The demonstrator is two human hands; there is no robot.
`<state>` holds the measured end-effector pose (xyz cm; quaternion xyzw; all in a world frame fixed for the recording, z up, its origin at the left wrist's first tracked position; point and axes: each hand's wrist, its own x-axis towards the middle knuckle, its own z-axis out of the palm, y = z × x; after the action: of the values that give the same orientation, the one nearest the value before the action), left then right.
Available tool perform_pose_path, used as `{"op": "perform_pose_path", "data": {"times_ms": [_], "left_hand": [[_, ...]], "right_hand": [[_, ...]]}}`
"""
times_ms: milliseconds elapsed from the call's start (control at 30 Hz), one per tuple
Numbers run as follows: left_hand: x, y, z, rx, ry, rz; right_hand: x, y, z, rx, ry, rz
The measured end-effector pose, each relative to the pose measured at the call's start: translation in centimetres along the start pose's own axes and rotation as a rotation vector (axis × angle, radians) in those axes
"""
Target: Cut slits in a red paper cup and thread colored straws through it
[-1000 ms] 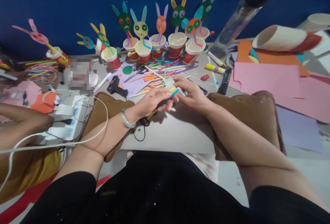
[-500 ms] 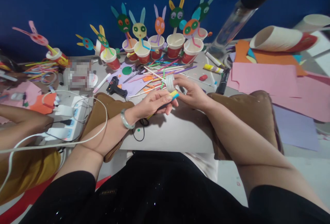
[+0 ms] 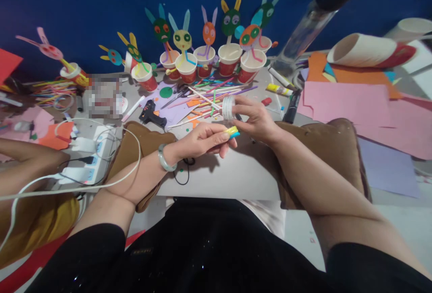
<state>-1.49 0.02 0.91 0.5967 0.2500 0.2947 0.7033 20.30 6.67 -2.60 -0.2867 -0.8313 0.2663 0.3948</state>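
Observation:
My left hand (image 3: 206,139) pinches a small yellow-and-blue piece (image 3: 232,132), which looks like folded paper, between thumb and fingers. A roll of white tape (image 3: 228,107) is held upright in the fingers of my right hand (image 3: 256,119), just above and beyond that piece. The hands are close together over the near part of the grey table (image 3: 219,178), without touching. Behind the roll lie loose coloured sticks (image 3: 222,90). A black glue gun (image 3: 153,114) rests to the left, beside purple paper (image 3: 180,115) and dark scissors (image 3: 175,96).
Several red-and-white paper cups (image 3: 186,68) with paper rabbit heads line the blue wall. A clear bottle (image 3: 303,32) stands at right. Pink sheets (image 3: 347,104) and a brown cushion (image 3: 320,158) lie right. At left are a power strip (image 3: 101,153), cables and another person's arm (image 3: 30,158).
My left hand has shifted slightly right and nearer with the yellow-and-blue piece. My right hand and the tape roll have moved a little right. Red paper has come into view at the left edge.

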Motion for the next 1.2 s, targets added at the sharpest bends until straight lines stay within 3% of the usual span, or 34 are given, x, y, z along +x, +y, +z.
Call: {"op": "perform_pose_path", "data": {"times_ms": [233,567,867,1067,1200], "left_hand": [[0.0,0.1,0.1,0.088,0.040,-0.028],[0.6,-0.7,0.2,0.120,0.226,0.102],[1.0,-1.8,0.1,0.089,0.432,0.151],[1.6,-2.7,-0.4,0.053,0.454,0.285],[1.7,-3.0,-0.5,0.017,0.490,0.283]], "right_hand": [[-0.2,0.0,0.0,-0.079,0.047,0.006],[-0.3,0.6,0.2,-0.080,0.175,0.078],[-0.2,-0.3,0.7,-0.058,0.195,0.039],[-0.2,-0.8,0.9,-0.011,0.181,0.064],[-0.3,-1.1,1.0,0.007,0.146,0.094]]}}
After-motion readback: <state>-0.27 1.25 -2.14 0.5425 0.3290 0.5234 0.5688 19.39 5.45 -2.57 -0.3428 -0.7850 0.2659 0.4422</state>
